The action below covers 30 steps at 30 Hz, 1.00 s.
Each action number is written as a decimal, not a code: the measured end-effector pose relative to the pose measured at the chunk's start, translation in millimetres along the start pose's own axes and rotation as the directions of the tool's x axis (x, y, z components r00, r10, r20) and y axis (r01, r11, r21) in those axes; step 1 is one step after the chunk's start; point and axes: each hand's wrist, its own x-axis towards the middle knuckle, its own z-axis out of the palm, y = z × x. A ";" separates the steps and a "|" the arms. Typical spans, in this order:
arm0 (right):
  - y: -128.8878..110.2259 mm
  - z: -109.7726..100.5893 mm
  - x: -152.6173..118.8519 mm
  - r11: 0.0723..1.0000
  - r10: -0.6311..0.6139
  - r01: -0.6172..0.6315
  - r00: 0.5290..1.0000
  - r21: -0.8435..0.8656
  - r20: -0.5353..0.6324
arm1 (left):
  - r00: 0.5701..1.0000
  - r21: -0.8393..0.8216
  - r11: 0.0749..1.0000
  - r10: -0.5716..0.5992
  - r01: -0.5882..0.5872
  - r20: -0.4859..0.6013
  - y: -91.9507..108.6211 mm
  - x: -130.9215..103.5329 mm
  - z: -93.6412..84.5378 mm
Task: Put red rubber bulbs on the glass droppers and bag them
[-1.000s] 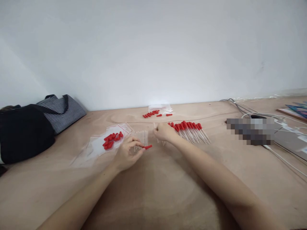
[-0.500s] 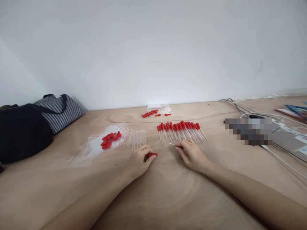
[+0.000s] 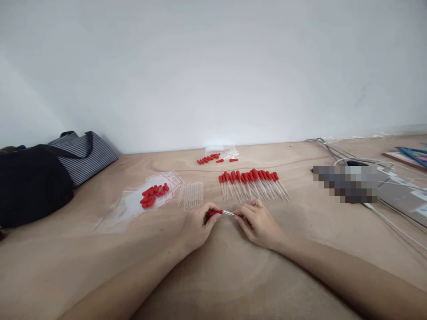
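My left hand point(image 3: 196, 226) pinches a small red rubber bulb point(image 3: 215, 213) at its fingertips. My right hand point(image 3: 258, 223) holds a thin clear glass tube point(image 3: 229, 214), whose end meets the bulb between the two hands. Behind the hands lies a row of several finished droppers with red bulbs point(image 3: 251, 182). To the left of that row lie several bare clear tubes point(image 3: 192, 194). A clear plastic bag point(image 3: 133, 202) further left carries a pile of loose red bulbs point(image 3: 152, 195).
More red bulbs point(image 3: 213, 158) and a small clear bag point(image 3: 223, 150) lie near the wall. A black bag point(image 3: 31, 184) and a striped bag point(image 3: 83, 155) sit at the left. White cables point(image 3: 383, 213), a blurred object point(image 3: 345, 183) and a grey device point(image 3: 405, 198) occupy the right.
My right hand drew back from the dropper row with a clear tube and came toward me. Both hands then closed in on each other until the tube's end met the bulb.
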 end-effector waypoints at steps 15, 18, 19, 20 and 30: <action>2.6 2.0 -0.5 0.995 -0.104 0.104 0.994 0.002 -0.019 | 0.999 -0.054 0.998 0.009 -0.011 -0.044 -6.7 -6.3 4.3; 2.9 1.3 0.1 0.990 -0.140 0.139 0.990 -0.036 -0.034 | 0.998 -0.053 0.998 0.023 -0.026 -0.051 -4.2 -6.6 3.0; 3.3 0.8 0.4 0.986 -0.157 0.155 0.987 -0.054 -0.042 | 0.998 -0.058 0.998 0.027 -0.030 -0.048 -3.3 -6.6 2.6; 3.7 0.4 0.7 0.982 -0.179 0.175 0.982 -0.074 -0.052 | 0.999 -0.066 0.997 0.032 -0.035 -0.043 -2.5 -6.7 2.5; 5.7 1.4 1.5 0.957 -0.267 0.250 0.957 -0.146 -0.110 | 0.999 -0.174 0.984 0.021 -0.029 -0.047 -4.5 -10.3 7.9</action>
